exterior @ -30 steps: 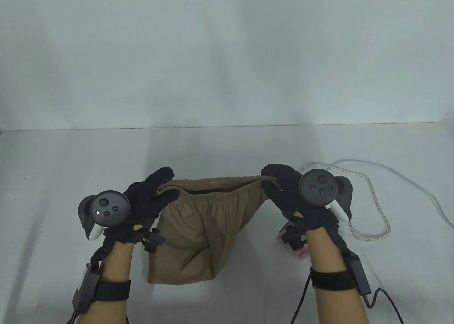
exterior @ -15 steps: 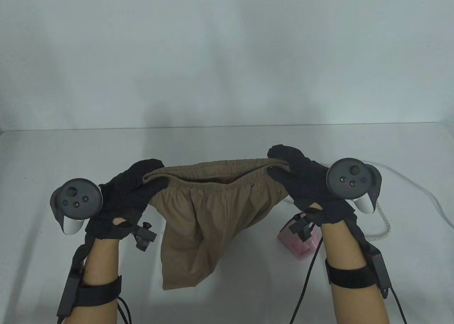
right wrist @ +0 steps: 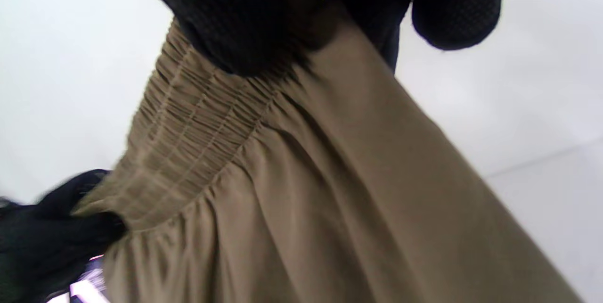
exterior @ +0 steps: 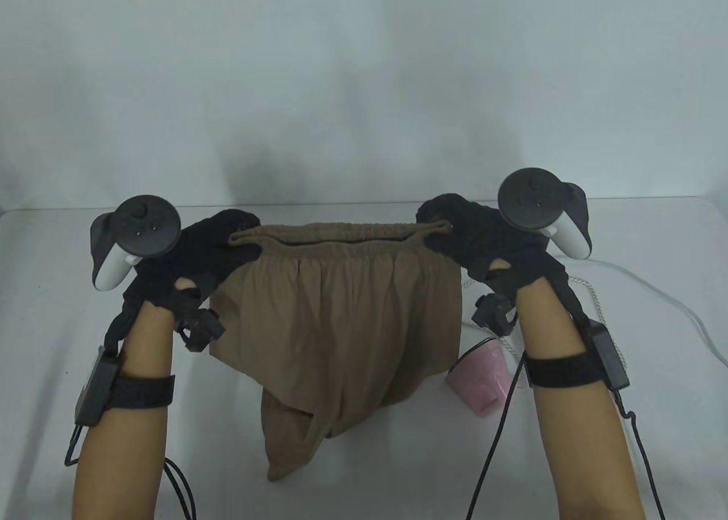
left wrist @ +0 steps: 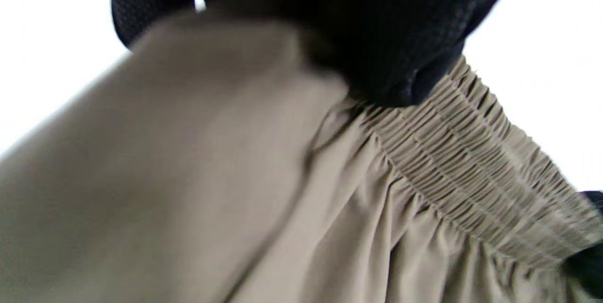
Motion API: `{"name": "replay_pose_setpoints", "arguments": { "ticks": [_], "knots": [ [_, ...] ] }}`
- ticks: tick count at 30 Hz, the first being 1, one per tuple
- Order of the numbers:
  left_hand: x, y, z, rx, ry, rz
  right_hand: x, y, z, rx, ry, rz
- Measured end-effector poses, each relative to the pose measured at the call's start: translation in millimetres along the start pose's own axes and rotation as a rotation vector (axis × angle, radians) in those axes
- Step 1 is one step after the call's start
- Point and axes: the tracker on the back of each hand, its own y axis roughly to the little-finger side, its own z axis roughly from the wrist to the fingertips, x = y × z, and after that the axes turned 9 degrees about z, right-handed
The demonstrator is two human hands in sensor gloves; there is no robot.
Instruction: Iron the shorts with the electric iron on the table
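Tan shorts (exterior: 341,315) with a gathered elastic waistband hang in the air above the table, stretched between both hands. My left hand (exterior: 222,241) grips the waistband's left end, and my right hand (exterior: 449,230) grips its right end. The legs droop toward the table's front, the left one folded under. A pink iron (exterior: 480,380) sits on the table below my right wrist, partly hidden by the shorts. The left wrist view shows the waistband (left wrist: 471,152) under my gloved fingers (left wrist: 395,48). The right wrist view shows the shorts (right wrist: 301,190) pinched by my fingers (right wrist: 245,20).
The iron's white braided cord (exterior: 597,298) loops across the table's right side, and a smooth white cable (exterior: 688,309) runs off the right edge. The white table (exterior: 68,315) ends at a pale wall behind.
Both hands have risen and moved away from me, lifting the shorts higher. The waistband is pulled wider and flatter, and more fabric hangs unfolded. The pink iron shows more.
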Motion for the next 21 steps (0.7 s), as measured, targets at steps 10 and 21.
{"name": "replay_pose_setpoints", "arguments": {
  "ticks": [10, 21],
  "knots": [
    [-51, -14, 44, -0.129, -0.578, -0.008, 24, -71, 51, 0.048, 0.447, -0.107],
    [7, 45, -45, 0.061, -0.285, 0.024, -79, -34, -10, 0.127, 0.058, -0.546]
  ]
}}
